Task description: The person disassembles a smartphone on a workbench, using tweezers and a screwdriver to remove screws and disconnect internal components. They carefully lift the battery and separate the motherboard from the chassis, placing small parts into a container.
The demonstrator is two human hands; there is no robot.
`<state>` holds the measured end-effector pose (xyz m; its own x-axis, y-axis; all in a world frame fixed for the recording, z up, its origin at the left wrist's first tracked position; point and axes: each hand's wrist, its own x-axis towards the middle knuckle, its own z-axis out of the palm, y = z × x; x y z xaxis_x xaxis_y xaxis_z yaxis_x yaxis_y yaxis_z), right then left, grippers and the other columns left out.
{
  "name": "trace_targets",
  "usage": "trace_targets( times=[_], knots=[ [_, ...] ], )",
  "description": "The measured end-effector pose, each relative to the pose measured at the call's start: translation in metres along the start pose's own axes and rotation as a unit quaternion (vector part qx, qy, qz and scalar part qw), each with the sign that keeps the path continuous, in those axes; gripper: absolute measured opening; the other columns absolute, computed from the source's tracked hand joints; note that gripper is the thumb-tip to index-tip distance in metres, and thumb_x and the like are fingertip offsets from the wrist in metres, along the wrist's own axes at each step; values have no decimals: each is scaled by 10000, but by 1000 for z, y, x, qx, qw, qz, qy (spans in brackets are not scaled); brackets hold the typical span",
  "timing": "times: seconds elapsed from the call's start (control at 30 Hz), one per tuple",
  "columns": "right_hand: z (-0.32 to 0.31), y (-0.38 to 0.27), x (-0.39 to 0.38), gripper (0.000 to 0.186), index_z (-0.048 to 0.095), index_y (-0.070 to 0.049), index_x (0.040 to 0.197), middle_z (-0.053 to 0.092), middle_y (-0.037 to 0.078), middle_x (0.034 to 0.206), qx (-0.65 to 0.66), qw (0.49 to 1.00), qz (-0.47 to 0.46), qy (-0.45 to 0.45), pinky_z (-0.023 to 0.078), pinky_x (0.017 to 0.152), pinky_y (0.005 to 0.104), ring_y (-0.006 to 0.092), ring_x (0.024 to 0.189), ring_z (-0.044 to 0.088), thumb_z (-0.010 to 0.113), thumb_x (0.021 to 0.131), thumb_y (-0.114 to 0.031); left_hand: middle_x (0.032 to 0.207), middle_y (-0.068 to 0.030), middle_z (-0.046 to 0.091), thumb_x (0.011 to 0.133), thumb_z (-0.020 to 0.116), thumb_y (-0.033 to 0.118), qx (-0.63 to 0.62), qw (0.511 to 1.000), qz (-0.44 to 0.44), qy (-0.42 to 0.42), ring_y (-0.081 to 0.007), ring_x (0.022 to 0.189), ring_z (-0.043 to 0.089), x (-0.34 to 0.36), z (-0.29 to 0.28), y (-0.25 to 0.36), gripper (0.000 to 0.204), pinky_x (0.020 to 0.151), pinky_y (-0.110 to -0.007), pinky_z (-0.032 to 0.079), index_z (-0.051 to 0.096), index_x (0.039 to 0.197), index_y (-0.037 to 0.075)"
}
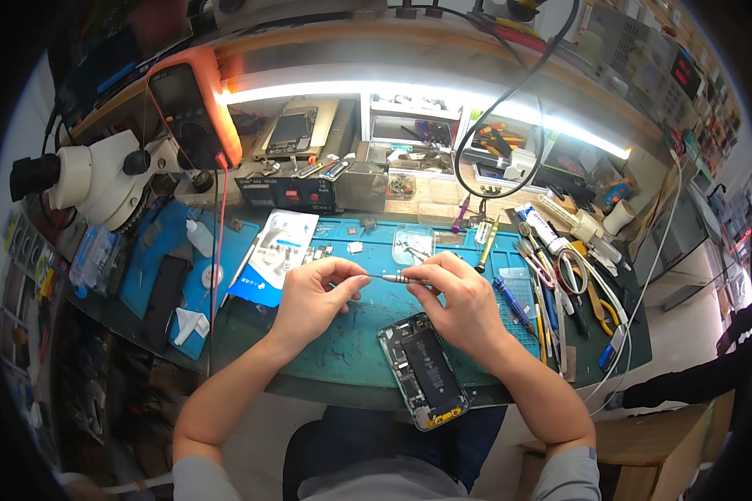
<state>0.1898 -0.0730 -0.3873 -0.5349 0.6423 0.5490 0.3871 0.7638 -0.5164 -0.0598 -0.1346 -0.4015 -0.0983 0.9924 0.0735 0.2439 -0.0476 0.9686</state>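
Observation:
A slim metal precision screwdriver [390, 278] lies level between my two hands, above the blue work mat [342, 351]. My right hand [459, 296] pinches its handle end. At the thin tip end, the fingers of my left hand [316, 296] are closed; whether they also hold a tiny part is too small to tell. Below my right hand rests an opened smartphone [424, 371], its black battery and circuit parts exposed. It lies tilted at the mat's front edge. A small clear box [414, 244] with little parts stands just beyond the screwdriver.
To the left are a white-and-blue packet [277, 250], a dark phone [167, 292] and a microscope [92, 179]. An orange multimeter [194, 108] stands behind them. Pliers [602, 307], tweezers and several other tools crowd the right. A black cable [464, 138] loops overhead.

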Motion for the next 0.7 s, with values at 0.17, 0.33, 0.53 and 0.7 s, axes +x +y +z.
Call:
trace_targets(
  times=[0.17,0.33,0.53,0.7],
  knots=[
    [-2,-1,-1,158,816,-73,1152,743,78,1041,70,997,28,-3,584,743,366,243,891,738,815,995,-84,1078,-119,839,1047,786,41,-132,991,21,-21,-146,908,783,1,-8,-9,128,664,-251,581,817,1162,-5],
    [-7,-3,0,133,810,-74,1146,753,91,996,89,996,13,6,600,788,408,296,932,758,774,1023,-113,1121,-142,841,1050,784,28,-176,981,66,-48,-173,933,803,-2,-9,-13,118,686,-263,602,817,1161,8],
    [-3,-6,-4,146,806,-53,1155,775,116,973,110,994,15,13,604,765,427,318,881,764,718,1077,-139,1150,-181,829,1051,772,10,-253,960,105,-50,-239,988,825,-2,-8,-15,99,691,-284,635,800,1143,33],
    [-9,-10,-3,140,807,-61,1154,769,107,955,105,994,4,4,602,739,412,305,837,757,739,1064,-144,1151,-188,833,1057,755,-13,-270,956,95,-58,-269,1043,837,-4,-9,-12,102,734,-309,671,799,1147,7]
  ],
)
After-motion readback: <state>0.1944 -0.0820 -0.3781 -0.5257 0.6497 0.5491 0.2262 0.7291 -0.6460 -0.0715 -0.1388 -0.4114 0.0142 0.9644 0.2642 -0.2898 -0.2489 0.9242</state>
